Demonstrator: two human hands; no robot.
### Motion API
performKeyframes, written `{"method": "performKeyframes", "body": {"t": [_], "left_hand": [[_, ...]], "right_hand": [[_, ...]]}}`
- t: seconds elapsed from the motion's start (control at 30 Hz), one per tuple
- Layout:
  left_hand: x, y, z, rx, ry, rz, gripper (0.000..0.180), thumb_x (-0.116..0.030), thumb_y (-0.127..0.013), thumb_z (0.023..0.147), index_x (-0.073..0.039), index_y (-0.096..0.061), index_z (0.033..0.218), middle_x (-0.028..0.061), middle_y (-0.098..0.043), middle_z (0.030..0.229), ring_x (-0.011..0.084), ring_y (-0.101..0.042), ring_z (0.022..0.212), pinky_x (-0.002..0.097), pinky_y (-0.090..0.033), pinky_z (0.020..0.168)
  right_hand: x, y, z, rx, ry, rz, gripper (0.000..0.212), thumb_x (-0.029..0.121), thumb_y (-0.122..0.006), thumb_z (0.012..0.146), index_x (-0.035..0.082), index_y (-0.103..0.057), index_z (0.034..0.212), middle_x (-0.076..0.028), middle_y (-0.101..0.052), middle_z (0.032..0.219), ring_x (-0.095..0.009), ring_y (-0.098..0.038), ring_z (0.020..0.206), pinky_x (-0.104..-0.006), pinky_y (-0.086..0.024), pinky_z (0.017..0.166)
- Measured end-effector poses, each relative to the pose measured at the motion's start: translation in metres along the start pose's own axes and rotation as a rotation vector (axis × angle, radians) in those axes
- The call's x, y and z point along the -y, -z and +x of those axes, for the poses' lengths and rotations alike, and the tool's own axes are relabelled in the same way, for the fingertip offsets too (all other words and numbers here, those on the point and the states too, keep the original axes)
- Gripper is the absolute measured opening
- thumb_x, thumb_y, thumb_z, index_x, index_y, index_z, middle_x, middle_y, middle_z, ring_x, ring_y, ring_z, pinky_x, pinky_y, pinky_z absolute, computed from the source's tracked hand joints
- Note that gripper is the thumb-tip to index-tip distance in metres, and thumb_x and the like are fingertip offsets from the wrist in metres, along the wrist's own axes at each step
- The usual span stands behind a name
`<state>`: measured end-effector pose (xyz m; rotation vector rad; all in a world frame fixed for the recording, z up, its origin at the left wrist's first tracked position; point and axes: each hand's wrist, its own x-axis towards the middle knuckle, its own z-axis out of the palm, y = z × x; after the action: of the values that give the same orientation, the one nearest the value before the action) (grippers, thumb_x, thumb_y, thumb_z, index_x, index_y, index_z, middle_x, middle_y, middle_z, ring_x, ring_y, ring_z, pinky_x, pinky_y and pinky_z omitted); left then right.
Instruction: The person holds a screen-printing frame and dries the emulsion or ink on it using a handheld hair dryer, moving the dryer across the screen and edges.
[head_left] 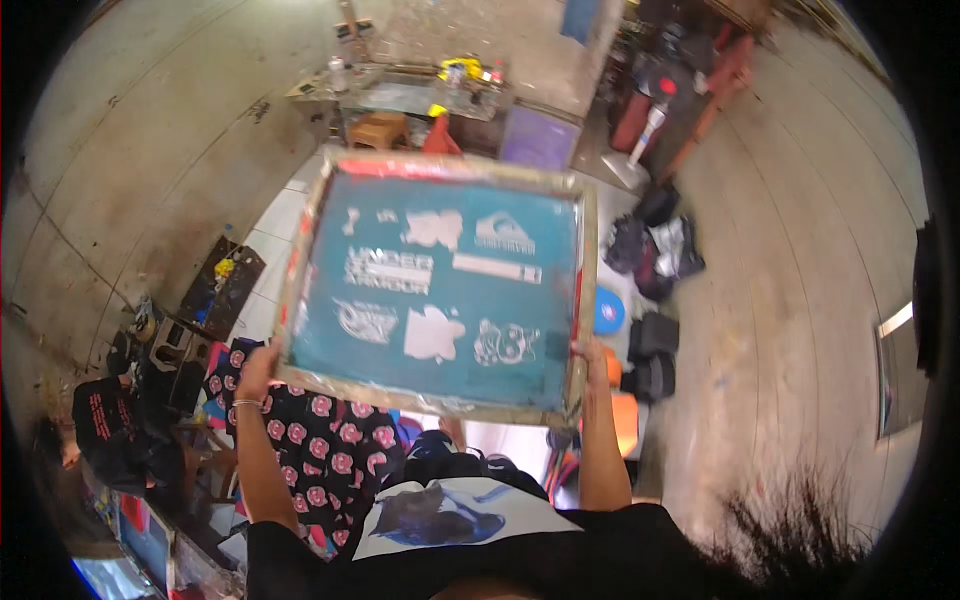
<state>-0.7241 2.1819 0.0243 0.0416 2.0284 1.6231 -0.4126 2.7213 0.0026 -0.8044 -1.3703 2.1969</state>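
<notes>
In front of me I hold up a screen printing frame (392,345) with both hands. Its mesh is teal, with several pale logo and cartoon shapes in it, and red smears mark the wooden border. My left hand (257,375) grips the lower left edge, a light band round its wrist. The lower right edge is in my right hand (594,362). Both hands are closed on the border, their fingers partly hidden behind it. The frame is raised above the floor, tilted slightly.
Black cloth with pink prints (318,440) lies below left. At the far side stand a cluttered bench (400,97), a brown stool (378,130) and a purple panel (540,138). Black bags (655,250) and a blue round thing (608,311) are at right. A person in black (115,430) is far left.
</notes>
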Motion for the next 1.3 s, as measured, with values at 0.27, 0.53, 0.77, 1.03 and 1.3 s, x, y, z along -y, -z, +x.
{"method": "performKeyframes", "body": {"t": [0.27,0.53,0.77,1.03,1.3], "left_hand": [[0.083,-0.031,0.134,-0.36,0.253,0.655,0.065,-0.05,-0.074,0.071,0.012,-0.069,0.09,0.0331,-0.067,0.087,0.0404,-0.069,0.09,0.0459,-0.052,0.078],[-0.036,-0.031,0.308,-0.491,0.326,0.804,0.07,-0.056,-0.072,0.071,0.012,-0.069,0.085,0.0354,-0.066,0.088,0.0441,-0.068,0.091,0.0464,-0.052,0.082],[-0.117,0.013,0.499,-0.6,0.308,0.72,0.07,-0.059,-0.07,0.073,0.011,-0.069,0.076,0.0323,-0.067,0.081,0.0438,-0.068,0.08,0.048,-0.051,0.073],[-0.214,0.072,0.767,-0.47,0.174,0.737,0.066,-0.058,-0.071,0.073,0.009,-0.07,0.076,0.0306,-0.066,0.075,0.0413,-0.067,0.073,0.0483,-0.051,0.069],[-0.277,0.138,0.99,-0.376,0.059,0.8,0.062,-0.053,-0.073,0.074,0.009,-0.071,0.08,0.0284,-0.067,0.075,0.0386,-0.068,0.072,0.0462,-0.051,0.069]], "right_hand": [[-0.087,-0.013,0.184,-0.022,-0.385,-0.045,0.037,0.014,-0.073,0.076,0.002,-0.067,0.111,0.0,-0.061,0.083,-0.015,-0.059,0.073,-0.0284,-0.049,0.07],[-0.089,-0.105,0.437,0.067,-0.517,-0.008,0.037,0.008,-0.071,0.079,0.0,-0.067,0.115,-0.001,-0.062,0.084,-0.016,-0.06,0.073,-0.0289,-0.049,0.071],[-0.01,-0.251,0.628,0.187,-0.405,-0.281,0.019,0.013,-0.065,0.08,0.003,-0.065,0.097,-0.003,-0.062,0.084,-0.016,-0.059,0.073,-0.0289,-0.047,0.068],[-0.078,-0.379,0.796,-0.233,-0.145,-0.884,0.023,0.015,-0.068,0.075,-0.006,-0.068,0.084,-0.013,-0.067,0.072,-0.022,-0.063,0.065,-0.0384,-0.05,0.064],[-0.103,-0.483,0.922,-0.416,-0.22,-0.784,0.029,0.018,-0.074,0.074,-0.005,-0.068,0.09,-0.022,-0.069,0.081,-0.034,-0.068,0.077,-0.043,-0.051,0.073]]}}
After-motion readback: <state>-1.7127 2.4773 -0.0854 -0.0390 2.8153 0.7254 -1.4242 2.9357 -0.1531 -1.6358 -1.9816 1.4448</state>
